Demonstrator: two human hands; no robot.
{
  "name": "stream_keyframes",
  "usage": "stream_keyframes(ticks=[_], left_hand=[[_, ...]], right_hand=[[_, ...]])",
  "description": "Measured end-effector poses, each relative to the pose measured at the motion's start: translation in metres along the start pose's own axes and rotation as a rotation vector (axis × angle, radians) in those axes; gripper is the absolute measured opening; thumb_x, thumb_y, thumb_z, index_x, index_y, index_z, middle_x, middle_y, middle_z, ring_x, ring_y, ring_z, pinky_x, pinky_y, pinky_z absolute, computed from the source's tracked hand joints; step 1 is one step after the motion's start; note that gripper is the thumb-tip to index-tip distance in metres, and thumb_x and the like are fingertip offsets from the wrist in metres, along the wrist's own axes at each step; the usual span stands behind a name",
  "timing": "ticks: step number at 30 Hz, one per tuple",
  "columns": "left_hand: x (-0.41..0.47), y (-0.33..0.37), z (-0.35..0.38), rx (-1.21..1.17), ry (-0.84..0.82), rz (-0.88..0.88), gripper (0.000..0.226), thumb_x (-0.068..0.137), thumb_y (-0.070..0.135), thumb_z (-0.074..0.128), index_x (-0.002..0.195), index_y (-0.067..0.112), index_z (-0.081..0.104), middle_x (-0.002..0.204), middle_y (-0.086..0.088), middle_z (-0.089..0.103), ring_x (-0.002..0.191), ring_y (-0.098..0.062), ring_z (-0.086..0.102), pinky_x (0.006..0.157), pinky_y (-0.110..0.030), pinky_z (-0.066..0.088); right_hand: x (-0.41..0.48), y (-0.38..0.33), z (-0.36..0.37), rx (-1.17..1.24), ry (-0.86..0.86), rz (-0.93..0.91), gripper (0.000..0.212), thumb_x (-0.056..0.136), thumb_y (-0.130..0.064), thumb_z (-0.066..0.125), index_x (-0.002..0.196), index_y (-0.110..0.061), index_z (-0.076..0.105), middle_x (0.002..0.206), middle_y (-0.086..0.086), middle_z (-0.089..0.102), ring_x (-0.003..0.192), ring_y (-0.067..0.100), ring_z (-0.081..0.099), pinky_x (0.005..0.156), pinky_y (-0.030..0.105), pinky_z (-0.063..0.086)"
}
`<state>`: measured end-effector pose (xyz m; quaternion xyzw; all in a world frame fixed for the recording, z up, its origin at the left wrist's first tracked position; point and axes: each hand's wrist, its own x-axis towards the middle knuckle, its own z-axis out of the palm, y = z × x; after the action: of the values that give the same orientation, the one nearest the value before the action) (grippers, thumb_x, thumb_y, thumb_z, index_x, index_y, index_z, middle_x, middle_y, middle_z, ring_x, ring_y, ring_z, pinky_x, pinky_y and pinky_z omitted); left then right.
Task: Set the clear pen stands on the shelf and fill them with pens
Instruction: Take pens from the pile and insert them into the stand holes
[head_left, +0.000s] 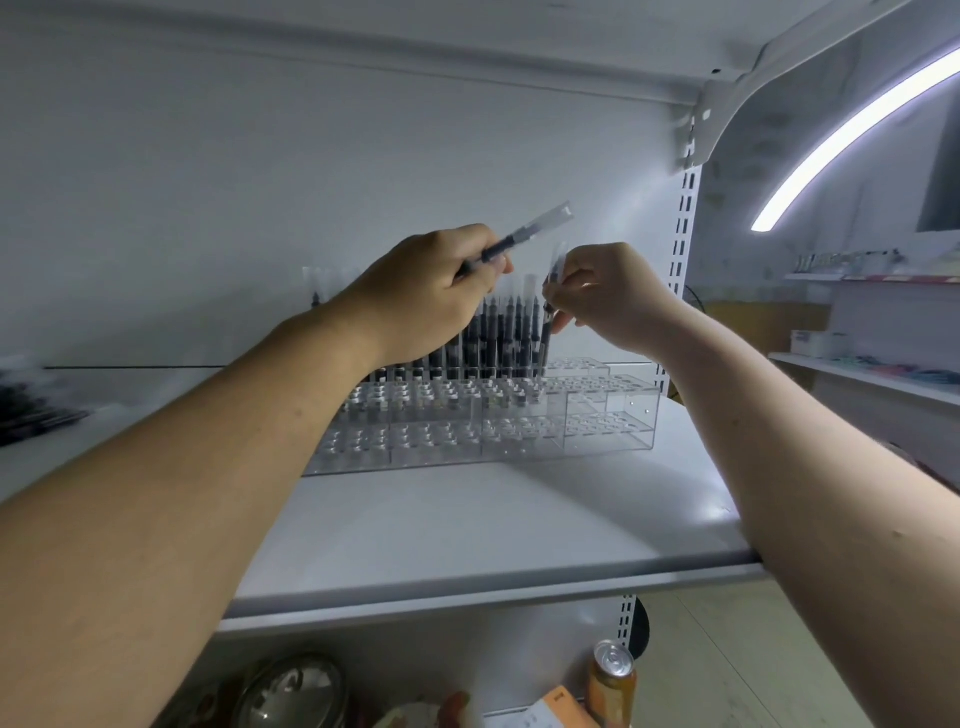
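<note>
No text can be read here.
The orange packet beside the orange drink can, below the shelf, carries small print, but too blurred to read; any marks on the pens in the clear pen stand are too small to tell.

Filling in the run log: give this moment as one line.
left hand: holds tilted pen | right hand: pinches upright pen by stand | stand: on shelf, pens in back, front holes empty
</note>
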<state>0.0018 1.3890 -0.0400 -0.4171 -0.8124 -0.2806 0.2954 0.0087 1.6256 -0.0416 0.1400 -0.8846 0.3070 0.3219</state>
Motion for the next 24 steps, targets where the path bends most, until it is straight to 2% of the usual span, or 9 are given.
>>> stream_keyframes(ticks=[2,5,7,10,14,18,22,24], left_hand=[[0.000,0.000,0.000,-0.006,0.003,0.001,0.023,0.113,0.033,0.045,0.113,0.020,0.064,0.100,-0.019,0.069,0.087,-0.042,0.064,0.078,-0.061,0.054],[0.000,0.000,0.001,0.004,0.001,-0.001,0.023,0.113,0.033,0.045,0.112,0.019,0.064,0.097,-0.018,0.068,0.078,-0.038,0.061,0.074,-0.059,0.054],[0.000,0.000,0.001,0.013,-0.008,-0.007,0.024,0.113,0.032,0.045,0.112,0.018,0.064,0.098,-0.018,0.069,0.074,-0.036,0.059,0.070,-0.057,0.054],[0.000,0.001,0.001,0.016,-0.020,-0.016,0.023,0.113,0.032,0.045,0.112,0.020,0.064,0.099,-0.017,0.069,0.077,-0.037,0.061,0.071,-0.057,0.054],[0.000,0.001,0.000,0.010,-0.017,-0.022,0.023,0.113,0.032,0.045,0.113,0.020,0.065,0.101,-0.017,0.069,0.083,-0.039,0.062,0.076,-0.059,0.054],[0.000,0.001,0.001,0.013,-0.024,-0.013,0.022,0.113,0.031,0.045,0.112,0.021,0.064,0.100,-0.018,0.068,0.076,-0.037,0.059,0.071,-0.058,0.054],[0.000,-0.001,0.002,0.017,-0.019,-0.019,0.023,0.113,0.032,0.045,0.113,0.021,0.065,0.099,-0.017,0.069,0.068,-0.029,0.055,0.069,-0.056,0.053],[0.000,-0.002,0.001,0.024,-0.022,-0.018,0.023,0.113,0.032,0.045,0.113,0.021,0.065,0.099,-0.016,0.069,0.071,-0.032,0.057,0.070,-0.056,0.054]], right_hand=[[0.000,0.001,0.000,-0.017,-0.025,0.004,0.012,0.098,-0.015,0.069,0.089,-0.008,0.071,0.073,-0.002,0.078,0.070,0.020,0.079,0.068,0.059,0.058],[-0.002,0.000,0.002,-0.043,-0.128,-0.028,0.018,0.099,-0.020,0.072,0.086,-0.010,0.066,0.080,0.000,0.079,0.071,0.012,0.079,0.067,0.041,0.059],[-0.003,-0.001,0.002,-0.043,-0.157,-0.042,0.020,0.098,-0.022,0.073,0.084,-0.012,0.063,0.082,-0.002,0.078,0.073,0.010,0.078,0.069,0.035,0.058],[-0.004,-0.002,-0.001,-0.036,-0.170,-0.039,0.017,0.097,-0.022,0.075,0.085,-0.014,0.064,0.084,-0.003,0.079,0.074,0.011,0.079,0.073,0.039,0.061],[-0.001,0.002,-0.001,-0.038,-0.166,0.021,0.018,0.098,-0.018,0.072,0.086,-0.007,0.068,0.083,0.003,0.080,0.073,0.012,0.079,0.080,0.050,0.064],[-0.001,0.007,0.000,-0.064,-0.264,0.103,0.019,0.099,-0.022,0.072,0.088,-0.006,0.071,0.080,-0.002,0.081,0.076,0.011,0.079,0.082,0.042,0.066],[0.000,0.008,-0.002,-0.115,-0.251,0.087,0.022,0.098,-0.025,0.073,0.085,-0.007,0.073,0.079,-0.004,0.081,0.077,0.010,0.079,0.084,0.047,0.064],[0.000,0.009,-0.005,-0.155,-0.221,0.066,0.019,0.095,-0.029,0.076,0.085,-0.013,0.076,0.078,-0.002,0.080,0.076,0.010,0.078,0.085,0.047,0.064]])
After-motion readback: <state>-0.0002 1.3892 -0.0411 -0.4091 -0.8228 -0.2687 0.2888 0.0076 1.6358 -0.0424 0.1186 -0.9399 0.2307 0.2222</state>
